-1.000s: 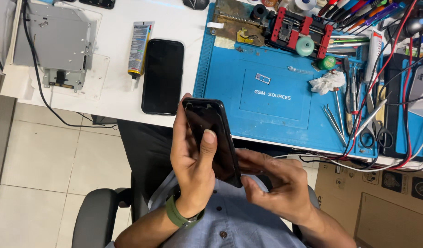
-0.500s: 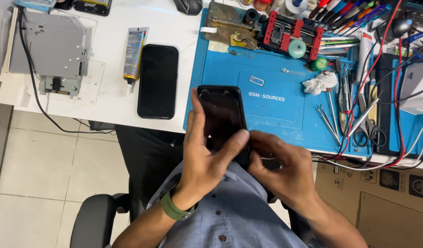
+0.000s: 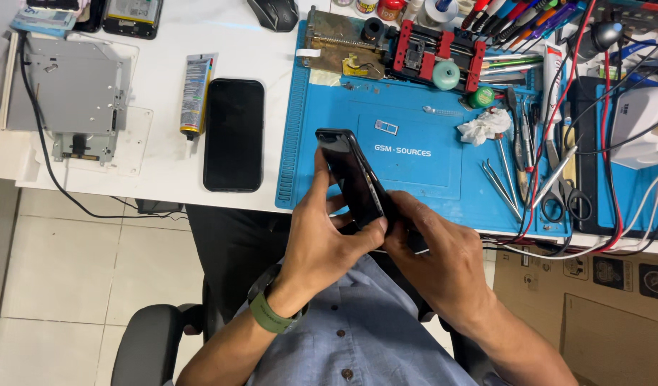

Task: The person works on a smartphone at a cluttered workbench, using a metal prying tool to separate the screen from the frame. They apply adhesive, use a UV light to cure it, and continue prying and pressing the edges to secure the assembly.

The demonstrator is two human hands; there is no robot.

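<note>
A black phone [image 3: 352, 175] is tilted on edge above the front rim of the blue work mat [image 3: 414, 179]. My left hand [image 3: 329, 239] grips its lower half from the left, thumb on the glass. My right hand [image 3: 436, 246] closes on its bottom end from the right; the phone's lower end is hidden under the fingers. A green band sits on my left wrist [image 3: 271, 311].
A second black phone [image 3: 233, 134] lies face up on the white table beside a glue tube [image 3: 195, 93]. A metal drive [image 3: 68, 93] sits far left. Tweezers and scissors [image 3: 529, 179], a red clamp jig [image 3: 436, 50], cables [image 3: 600, 143] and a white tissue wad [image 3: 484, 127] crowd the mat's right.
The phone has turned from nearly face-up to standing on its edge. Both hands have shifted with it; the right hand now covers its lower end.
</note>
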